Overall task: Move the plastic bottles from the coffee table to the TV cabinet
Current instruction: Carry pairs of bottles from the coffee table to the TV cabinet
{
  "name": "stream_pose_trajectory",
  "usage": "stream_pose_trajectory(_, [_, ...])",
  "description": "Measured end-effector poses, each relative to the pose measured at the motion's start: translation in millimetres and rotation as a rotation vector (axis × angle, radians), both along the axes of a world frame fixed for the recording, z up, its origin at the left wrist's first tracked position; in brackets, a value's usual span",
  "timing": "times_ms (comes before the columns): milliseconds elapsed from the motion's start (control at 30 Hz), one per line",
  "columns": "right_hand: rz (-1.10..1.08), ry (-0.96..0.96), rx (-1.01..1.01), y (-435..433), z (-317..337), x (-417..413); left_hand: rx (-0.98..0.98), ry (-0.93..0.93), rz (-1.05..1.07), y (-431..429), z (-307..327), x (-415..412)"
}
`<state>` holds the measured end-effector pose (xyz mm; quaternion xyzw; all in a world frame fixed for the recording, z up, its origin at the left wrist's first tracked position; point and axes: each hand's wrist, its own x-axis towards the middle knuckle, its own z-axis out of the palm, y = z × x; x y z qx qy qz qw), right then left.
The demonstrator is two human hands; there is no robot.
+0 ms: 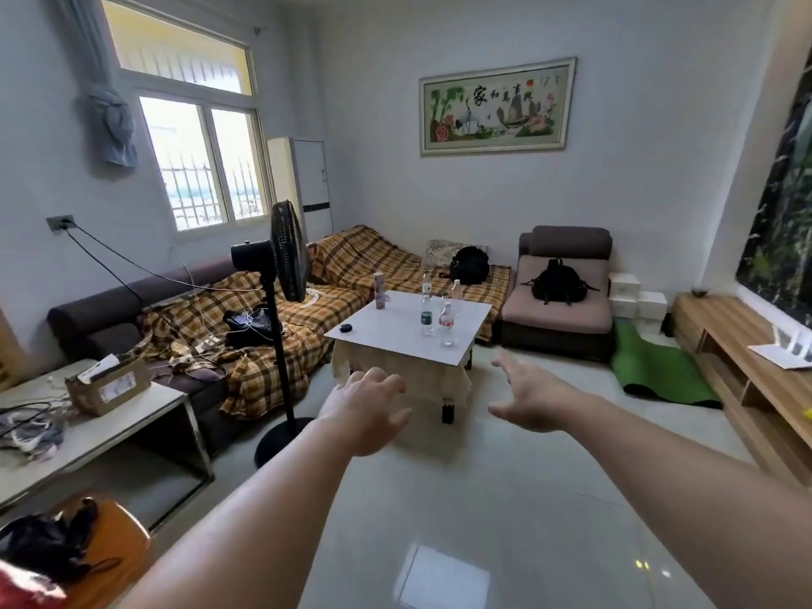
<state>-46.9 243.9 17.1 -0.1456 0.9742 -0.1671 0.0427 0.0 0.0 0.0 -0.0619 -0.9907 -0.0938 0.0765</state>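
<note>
The left grip (367,408) and right grip (529,395) are both wide, fingers spread and loose, holding nothing, out over the floor (527,498). Beyond them, in line with the gap between them, the bottles (426,316) stand on the white counter (386,340), apart from both grips. All are upright, long axis vertical, caps up. The nearest two have a green and a red label, print too small to read. The cabinet (720,340) lies right of the right grip. Far beyond, a wall picture (496,107) reads 家和萬事興.
</note>
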Motion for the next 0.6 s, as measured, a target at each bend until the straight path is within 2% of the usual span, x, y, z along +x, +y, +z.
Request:
stream_pose_trajectory(167, [-0.024, -0.054, 0.057, -36, -15, -92, 0.199, -0.05, 0.066, -34, -15, -94])
stream_pose_trajectory(367, [-0.012, -0.051, 0.085, -79, -17, -185, 0.199, -0.095, 0.053, -64, -20, -193])
stream_pose_trajectory(600, [-0.028, -0.027, 0.1, -84, -8, -285, 0.204, -0.094, 0.042, -68, -16, -294])
